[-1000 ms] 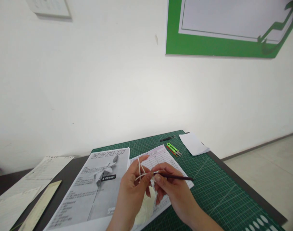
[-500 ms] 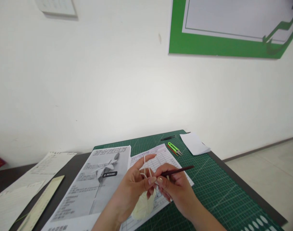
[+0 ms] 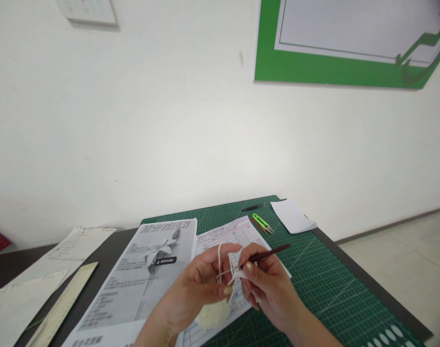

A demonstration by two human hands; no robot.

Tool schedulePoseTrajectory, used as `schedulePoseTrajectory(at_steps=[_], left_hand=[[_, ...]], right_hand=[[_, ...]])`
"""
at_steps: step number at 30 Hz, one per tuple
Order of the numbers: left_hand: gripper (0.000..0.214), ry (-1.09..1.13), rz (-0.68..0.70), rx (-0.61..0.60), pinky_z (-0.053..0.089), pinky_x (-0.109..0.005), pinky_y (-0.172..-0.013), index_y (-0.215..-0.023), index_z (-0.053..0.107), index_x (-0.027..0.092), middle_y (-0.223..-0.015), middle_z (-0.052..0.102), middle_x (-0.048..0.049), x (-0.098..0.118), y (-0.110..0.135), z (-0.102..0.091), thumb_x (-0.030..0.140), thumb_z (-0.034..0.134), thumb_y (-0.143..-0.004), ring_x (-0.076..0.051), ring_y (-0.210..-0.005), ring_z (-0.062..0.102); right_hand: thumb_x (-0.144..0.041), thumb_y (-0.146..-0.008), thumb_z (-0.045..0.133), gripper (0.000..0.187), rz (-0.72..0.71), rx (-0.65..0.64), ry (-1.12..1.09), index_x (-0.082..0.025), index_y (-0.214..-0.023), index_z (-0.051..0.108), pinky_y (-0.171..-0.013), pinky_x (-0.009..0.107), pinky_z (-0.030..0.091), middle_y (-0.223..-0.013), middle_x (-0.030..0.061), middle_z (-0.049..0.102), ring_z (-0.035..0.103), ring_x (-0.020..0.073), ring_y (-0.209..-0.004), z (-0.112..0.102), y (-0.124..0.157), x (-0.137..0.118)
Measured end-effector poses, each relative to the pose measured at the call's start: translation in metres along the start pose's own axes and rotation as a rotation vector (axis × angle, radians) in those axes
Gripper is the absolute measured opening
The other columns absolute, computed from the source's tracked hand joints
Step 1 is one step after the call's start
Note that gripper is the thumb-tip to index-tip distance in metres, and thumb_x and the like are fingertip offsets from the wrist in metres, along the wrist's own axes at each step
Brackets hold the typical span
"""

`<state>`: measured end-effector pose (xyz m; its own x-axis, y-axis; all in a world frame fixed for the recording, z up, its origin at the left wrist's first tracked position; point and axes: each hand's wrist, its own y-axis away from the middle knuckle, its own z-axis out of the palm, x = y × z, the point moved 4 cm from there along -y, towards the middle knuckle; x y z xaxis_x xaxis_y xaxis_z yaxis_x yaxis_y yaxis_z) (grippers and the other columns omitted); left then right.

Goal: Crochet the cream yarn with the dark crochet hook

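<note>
A crochet hook with a dark handle (image 3: 272,252) is gripped in my right hand (image 3: 266,284), its thin metal tip pointing left toward the yarn. White yarn (image 3: 219,260) loops over the raised index finger of my left hand (image 3: 194,284). Between my two hands a small piece of white crochet work (image 3: 238,273) is pinched; my fingers partly cover it. Below my left thumb a pale cream ball of yarn (image 3: 215,315) rests on the printed chart sheet (image 3: 227,233).
Left of my hands lies a printed pattern page (image 3: 133,270), with a ruler (image 3: 66,306) and handwritten sheets (image 3: 73,250) beyond. Green thread snips (image 3: 260,221), a black tool (image 3: 252,207) and white paper (image 3: 292,215) lie on the green cutting mat (image 3: 328,289).
My left index finger has come down and my hands have drawn slightly apart. The hook's metal tip now shows between them, near the yarn strand.
</note>
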<state>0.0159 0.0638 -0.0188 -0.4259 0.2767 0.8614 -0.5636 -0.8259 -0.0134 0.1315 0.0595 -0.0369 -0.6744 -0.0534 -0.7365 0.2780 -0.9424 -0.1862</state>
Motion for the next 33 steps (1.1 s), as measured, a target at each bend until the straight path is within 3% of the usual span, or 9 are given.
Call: schedulePoseTrajectory(at_steps=[3,8,15,21,27,33], left_hand=[[0.048,0.005,-0.027,-0.025,0.035,-0.023,-0.054,-0.108,0.066,0.023,-0.079,0.062,-0.0027,-0.001,0.0,0.003,0.013,0.074,-0.062,-0.009,-0.059,0.05],[0.073,0.069,-0.022,-0.03,0.04,-0.026,-0.055,-0.13,0.047,0.027,-0.078,0.061,-0.0034,0.0,0.001,0.007,0.019,0.074,-0.063,-0.016,-0.065,0.055],[0.056,0.109,0.01,0.117,0.035,-0.024,-0.052,-0.128,0.048,0.022,-0.064,0.056,0.0006,-0.004,-0.004,0.004,0.013,0.065,-0.075,-0.011,-0.055,0.052],[0.059,0.135,0.017,0.043,0.034,-0.026,-0.054,-0.126,0.051,0.025,-0.067,0.056,0.0006,-0.004,-0.004,0.007,0.013,0.069,-0.071,-0.013,-0.06,0.054],[0.066,0.133,-0.025,0.022,0.032,-0.025,-0.055,-0.122,0.054,0.029,-0.068,0.054,0.0021,-0.007,-0.001,0.003,0.009,0.074,-0.062,-0.011,-0.059,0.051],[0.056,0.108,-0.085,-0.074,0.029,-0.022,-0.05,-0.114,0.061,0.026,-0.076,0.063,-0.0023,-0.009,0.0,0.005,0.006,0.07,-0.063,-0.007,-0.053,0.048]], right_hand=[[-0.029,-0.072,0.073,0.015,-0.004,-0.013,0.018,-0.019,-0.074,0.062,-0.03,0.013,0.027,-0.043,-0.0086,0.047,0.033,0.0025,-0.031,-0.001,0.0,-0.001],[-0.029,-0.075,0.07,0.012,-0.073,0.017,0.123,-0.019,-0.076,0.063,-0.034,0.013,0.025,-0.046,-0.0065,0.053,0.035,0.0028,-0.034,-0.004,0.001,-0.006],[-0.027,-0.076,0.069,0.009,-0.11,-0.01,0.32,-0.02,-0.077,0.064,-0.036,0.015,0.026,-0.05,-0.0061,0.054,0.036,0.004,-0.038,-0.002,0.006,-0.009],[-0.025,-0.077,0.067,0.007,-0.186,0.008,0.399,-0.019,-0.076,0.065,-0.042,0.018,0.031,-0.054,-0.0041,0.054,0.043,0.0068,-0.045,0.005,0.009,-0.019],[-0.03,-0.074,0.07,0.014,-0.079,0.026,0.205,-0.019,-0.076,0.063,-0.034,0.015,0.027,-0.048,-0.0063,0.053,0.037,0.0037,-0.035,-0.001,0.006,-0.01],[-0.028,-0.073,0.072,0.013,-0.032,-0.012,0.111,-0.018,-0.075,0.063,-0.033,0.014,0.026,-0.048,-0.0063,0.054,0.036,0.003,-0.034,-0.001,0.005,-0.004]])
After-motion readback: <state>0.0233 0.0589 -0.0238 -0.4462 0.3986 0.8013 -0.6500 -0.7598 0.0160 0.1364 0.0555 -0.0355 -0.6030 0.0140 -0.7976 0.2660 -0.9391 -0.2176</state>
